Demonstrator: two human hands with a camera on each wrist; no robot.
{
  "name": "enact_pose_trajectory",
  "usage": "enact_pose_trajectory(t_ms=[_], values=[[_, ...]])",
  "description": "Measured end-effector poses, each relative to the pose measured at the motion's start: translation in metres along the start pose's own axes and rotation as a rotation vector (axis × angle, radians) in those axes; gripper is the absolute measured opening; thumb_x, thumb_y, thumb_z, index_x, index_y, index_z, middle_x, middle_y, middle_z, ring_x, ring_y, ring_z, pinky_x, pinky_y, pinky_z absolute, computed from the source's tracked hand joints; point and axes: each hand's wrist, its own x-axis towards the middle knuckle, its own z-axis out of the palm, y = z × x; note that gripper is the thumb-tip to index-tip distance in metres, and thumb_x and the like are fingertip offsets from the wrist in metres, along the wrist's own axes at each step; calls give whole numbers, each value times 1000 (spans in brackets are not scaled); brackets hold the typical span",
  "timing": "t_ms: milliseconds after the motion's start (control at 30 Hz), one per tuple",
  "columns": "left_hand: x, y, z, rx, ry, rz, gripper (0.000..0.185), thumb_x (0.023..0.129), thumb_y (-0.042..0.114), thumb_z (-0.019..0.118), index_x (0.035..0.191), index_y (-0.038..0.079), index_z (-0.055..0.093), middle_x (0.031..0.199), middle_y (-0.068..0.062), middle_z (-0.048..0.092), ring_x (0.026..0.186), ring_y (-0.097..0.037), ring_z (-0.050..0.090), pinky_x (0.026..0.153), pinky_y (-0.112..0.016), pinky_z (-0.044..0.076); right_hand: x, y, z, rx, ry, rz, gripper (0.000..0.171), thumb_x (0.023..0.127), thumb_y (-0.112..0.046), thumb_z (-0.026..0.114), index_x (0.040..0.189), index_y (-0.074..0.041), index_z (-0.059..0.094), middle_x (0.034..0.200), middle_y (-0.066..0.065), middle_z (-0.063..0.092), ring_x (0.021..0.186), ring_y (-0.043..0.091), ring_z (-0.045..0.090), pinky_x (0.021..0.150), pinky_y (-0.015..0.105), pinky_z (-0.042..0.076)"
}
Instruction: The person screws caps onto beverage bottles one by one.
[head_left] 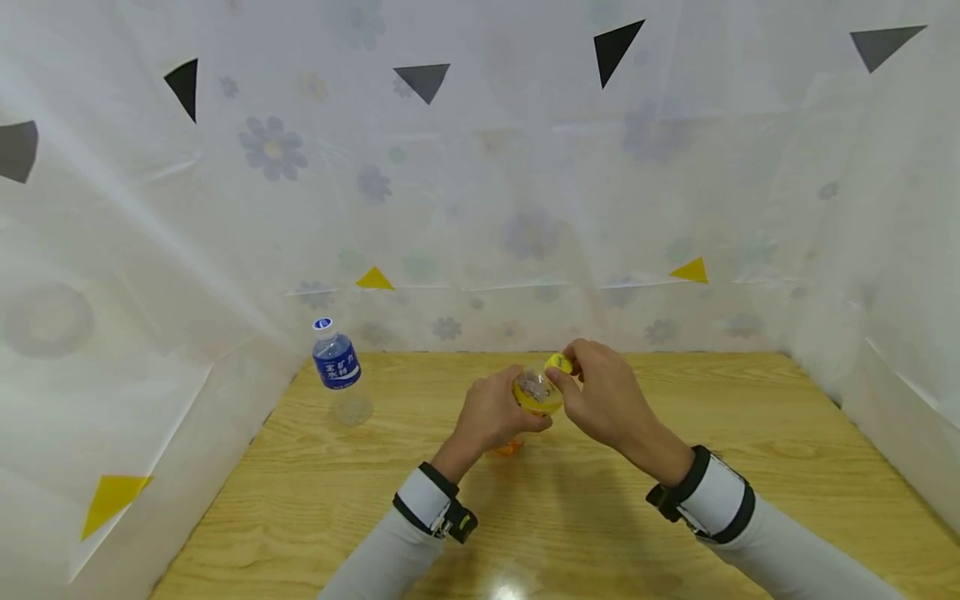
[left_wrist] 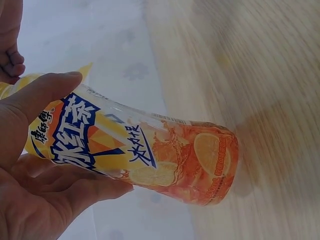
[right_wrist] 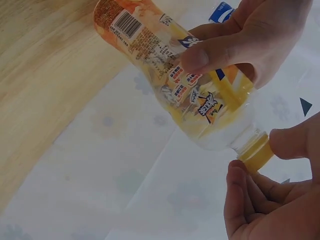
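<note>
My left hand grips an iced tea bottle around its upper body, thumb on one side and fingers on the other. The bottle has a yellow and orange label with lemon slices and is held tilted over the wooden table, its neck toward my right hand. Between thumb and fingers, that right hand pinches the yellow cap at the bottle's mouth. Through the clear plastic near the neck, no drink shows in the right wrist view. From the head view, the bottle's lower part is mostly hidden behind the left hand.
A clear water bottle with a blue label and blue-topped cap stands at the table's left. Pale flower-patterned sheeting encloses the wooden table at the back and both sides. Black straps hold cameras on both wrists.
</note>
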Motion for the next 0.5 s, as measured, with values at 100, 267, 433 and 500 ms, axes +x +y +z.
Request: enact_pose_trajectory(t_ms=[100,267,433,500], values=[[1,-1,-1,0,-1,-3,58,75,39,88,121,12,65,98,-1,72,81,-15,67,66,-27,54,0,-1,-2,-8,-35,7,42,96,-25,71,126,2,61,100,15,65,91,31,62,77,48,51],[2,-3,-1,-1,3,7,57,75,38,89,120,12,65,98,-1,72,81,-15,67,67,-28,54,0,-4,-7,18,-77,-12,53,95,-14,70,144,-3,53,124,21,66,115,43,60,96,62,47],[3,-4,-1,-10,-8,6,58,75,38,89,121,12,64,98,-1,71,82,-15,67,67,-29,53,0,-6,-8,27,-69,-56,44,93,10,60,134,-6,63,129,20,66,117,43,60,94,59,51],[3,-4,-1,-10,-14,6,59,75,38,89,121,12,64,99,-2,72,83,-16,67,68,-29,54,-1,-7,-7,24,-63,-55,43,92,13,57,130,-5,65,127,20,66,115,42,61,90,57,53]])
